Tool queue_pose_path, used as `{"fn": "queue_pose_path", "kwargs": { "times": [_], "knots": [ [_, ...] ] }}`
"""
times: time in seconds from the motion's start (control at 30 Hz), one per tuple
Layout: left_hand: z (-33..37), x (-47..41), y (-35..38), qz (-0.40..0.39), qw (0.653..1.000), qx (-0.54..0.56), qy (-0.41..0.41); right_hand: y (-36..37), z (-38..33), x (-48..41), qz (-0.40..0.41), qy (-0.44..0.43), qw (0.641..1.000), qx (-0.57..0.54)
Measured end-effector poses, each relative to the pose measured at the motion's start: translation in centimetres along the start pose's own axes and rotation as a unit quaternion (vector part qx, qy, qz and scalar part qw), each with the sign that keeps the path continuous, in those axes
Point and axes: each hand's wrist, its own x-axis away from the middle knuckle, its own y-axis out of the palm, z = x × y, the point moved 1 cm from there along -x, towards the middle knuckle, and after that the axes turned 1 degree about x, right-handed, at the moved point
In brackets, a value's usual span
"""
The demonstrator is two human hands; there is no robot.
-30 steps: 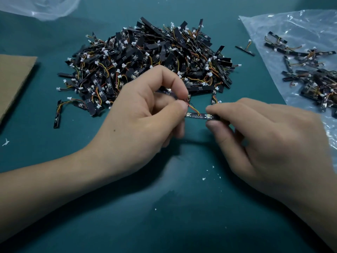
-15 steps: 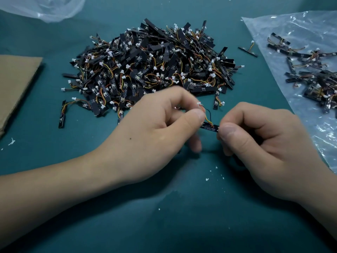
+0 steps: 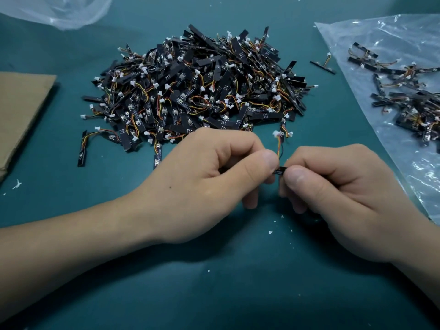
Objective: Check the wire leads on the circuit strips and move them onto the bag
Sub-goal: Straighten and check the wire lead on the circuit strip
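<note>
Large pile of circuit strips (image 3: 195, 91) on tabletop (image 3: 214, 294), apparently unchecked; small batch (image 3: 409, 101) on bag (image 3: 362, 32), right; left hand (image 3: 214, 177) pinching wire leads (image 3: 278, 148), right hand (image 3: 338, 194) gripping one strip (image 3: 279, 172) before the pile; task judged early.

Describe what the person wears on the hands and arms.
Nothing: the left hand and right hand are bare, no gloves, rings or watch. The left forearm and right forearm are bare to the picture's edge, no sleeves showing. Visible thumbnails are short, unpainted.

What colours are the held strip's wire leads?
The wire leads are red, yellow and black; head view.
</note>
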Motion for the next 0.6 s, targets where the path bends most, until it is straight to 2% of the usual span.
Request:
{"fn": "queue_pose_path", "kwargs": {
  "times": [0.43, 0.6],
  "knots": [
    [0.06, 0.23, -0.01, -0.022, 1.0, -0.014, 0.016, -0.16, -0.06, 0.04, 0.019, 0.011, 0.999, -0.029],
    [0.09, 0.51, 0.4, -0.005, 0.999, 0.051, -0.002, -0.2, -0.09, 0.01, 0.018, 0.005, 0.999, -0.037]
  ]
}}
